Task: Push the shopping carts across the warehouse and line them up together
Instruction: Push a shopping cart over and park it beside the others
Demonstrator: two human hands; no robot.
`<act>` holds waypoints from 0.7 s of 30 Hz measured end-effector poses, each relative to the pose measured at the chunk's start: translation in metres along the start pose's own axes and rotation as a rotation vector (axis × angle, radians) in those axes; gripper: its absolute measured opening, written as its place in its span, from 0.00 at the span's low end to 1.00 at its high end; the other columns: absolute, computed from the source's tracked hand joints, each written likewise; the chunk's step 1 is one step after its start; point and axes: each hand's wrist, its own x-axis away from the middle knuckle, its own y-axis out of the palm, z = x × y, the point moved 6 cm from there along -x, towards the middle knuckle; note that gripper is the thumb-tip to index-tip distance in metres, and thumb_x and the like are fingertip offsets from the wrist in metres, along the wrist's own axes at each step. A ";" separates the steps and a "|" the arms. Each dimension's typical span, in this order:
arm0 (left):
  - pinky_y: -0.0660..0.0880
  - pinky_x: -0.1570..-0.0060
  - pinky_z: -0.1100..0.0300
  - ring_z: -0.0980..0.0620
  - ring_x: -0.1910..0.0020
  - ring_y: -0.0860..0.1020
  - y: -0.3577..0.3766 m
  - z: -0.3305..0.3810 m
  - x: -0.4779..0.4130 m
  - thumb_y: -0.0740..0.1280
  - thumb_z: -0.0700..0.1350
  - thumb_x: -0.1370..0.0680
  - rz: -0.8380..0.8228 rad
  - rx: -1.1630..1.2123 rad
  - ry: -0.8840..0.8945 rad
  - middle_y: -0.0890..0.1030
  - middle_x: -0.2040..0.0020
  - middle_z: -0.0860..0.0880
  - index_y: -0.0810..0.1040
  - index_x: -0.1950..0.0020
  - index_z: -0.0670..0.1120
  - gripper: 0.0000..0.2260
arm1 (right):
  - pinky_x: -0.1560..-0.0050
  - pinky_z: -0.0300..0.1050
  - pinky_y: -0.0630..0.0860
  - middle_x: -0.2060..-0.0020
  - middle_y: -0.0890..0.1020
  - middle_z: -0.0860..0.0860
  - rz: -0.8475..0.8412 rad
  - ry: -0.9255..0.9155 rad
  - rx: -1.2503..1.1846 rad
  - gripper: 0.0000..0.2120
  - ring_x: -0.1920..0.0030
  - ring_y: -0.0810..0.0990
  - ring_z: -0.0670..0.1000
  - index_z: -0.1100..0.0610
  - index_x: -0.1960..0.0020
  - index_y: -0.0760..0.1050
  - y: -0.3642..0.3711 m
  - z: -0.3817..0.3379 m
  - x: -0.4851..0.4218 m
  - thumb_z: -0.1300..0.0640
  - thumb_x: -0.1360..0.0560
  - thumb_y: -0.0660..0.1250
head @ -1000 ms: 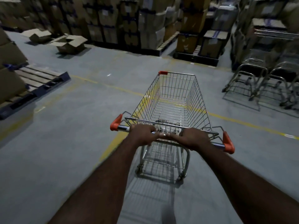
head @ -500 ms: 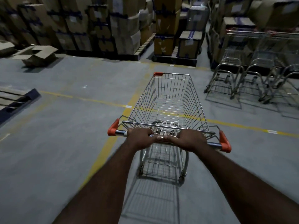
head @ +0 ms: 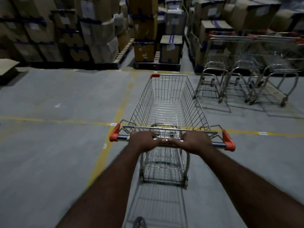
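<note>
Left hand (head: pixel 142 141) and right hand (head: pixel 196 142) both grip the middle of the handle bar (head: pixel 217 143) of an empty shopping cart (head: pixel 167 102) standing mid-floor (head: pixel 49 153) over a yellow line (head: pixel 65 121), with parked carts (head: pixel 246 71) at the floor's far right edge beside stacked boxes (head: pixel 144 30).

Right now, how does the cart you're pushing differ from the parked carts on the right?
The cart stands alone on open floor; the parked carts bunch together beside the boxes. The left hand and right hand grip the cart; nobody touches the parked carts. Both are wire with orange trim.
</note>
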 end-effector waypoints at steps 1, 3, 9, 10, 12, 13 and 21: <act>0.64 0.37 0.46 0.46 0.40 0.78 -0.006 -0.004 -0.015 0.53 0.74 0.25 0.010 -0.008 0.009 0.83 0.43 0.49 0.80 0.45 0.53 0.30 | 0.52 0.46 0.77 0.66 0.79 0.48 0.004 0.025 0.000 0.47 0.57 0.81 0.53 0.52 0.59 0.82 -0.003 0.002 -0.015 0.17 0.32 0.39; 0.64 0.38 0.46 0.46 0.41 0.78 -0.016 -0.012 -0.044 0.53 0.74 0.24 0.035 -0.025 0.031 0.83 0.43 0.49 0.81 0.45 0.52 0.30 | 0.50 0.46 0.76 0.59 0.83 0.50 0.006 0.076 0.016 0.52 0.51 0.83 0.54 0.51 0.54 0.84 -0.006 0.005 -0.043 0.15 0.36 0.35; 0.65 0.40 0.47 0.45 0.41 0.78 -0.048 -0.029 -0.128 0.52 0.74 0.24 0.087 -0.099 0.079 0.83 0.43 0.49 0.82 0.44 0.51 0.32 | 0.30 0.68 0.59 0.42 0.83 0.51 0.056 0.322 0.013 0.51 0.36 0.77 0.57 0.46 0.39 0.80 -0.020 0.009 -0.110 0.17 0.36 0.34; 0.65 0.40 0.47 0.45 0.41 0.78 -0.052 -0.031 -0.140 0.52 0.74 0.24 0.087 -0.104 0.082 0.83 0.43 0.48 0.82 0.44 0.52 0.32 | 0.30 0.70 0.58 0.41 0.82 0.51 0.042 0.340 -0.007 0.51 0.35 0.76 0.57 0.45 0.38 0.80 -0.022 0.011 -0.122 0.18 0.36 0.35; 0.65 0.40 0.47 0.45 0.41 0.78 -0.060 -0.035 -0.163 0.52 0.74 0.24 0.106 -0.110 0.091 0.83 0.44 0.48 0.82 0.45 0.51 0.32 | 0.30 0.69 0.58 0.40 0.82 0.51 0.027 0.349 -0.034 0.46 0.35 0.76 0.57 0.45 0.39 0.80 -0.025 0.016 -0.145 0.18 0.32 0.39; 0.65 0.40 0.46 0.45 0.41 0.78 -0.064 -0.036 -0.175 0.52 0.73 0.24 0.111 -0.109 0.094 0.83 0.44 0.49 0.82 0.46 0.51 0.31 | 0.30 0.68 0.59 0.41 0.83 0.51 0.024 0.345 -0.044 0.44 0.36 0.77 0.57 0.46 0.40 0.81 -0.027 0.019 -0.158 0.18 0.31 0.41; 0.63 0.38 0.43 0.44 0.38 0.76 -0.096 -0.036 -0.290 0.51 0.75 0.25 0.058 -0.089 0.109 0.82 0.41 0.48 0.81 0.44 0.52 0.33 | 0.34 0.61 0.68 0.41 0.83 0.52 -0.047 0.321 -0.088 0.51 0.38 0.79 0.57 0.48 0.38 0.80 -0.042 0.062 -0.272 0.16 0.35 0.37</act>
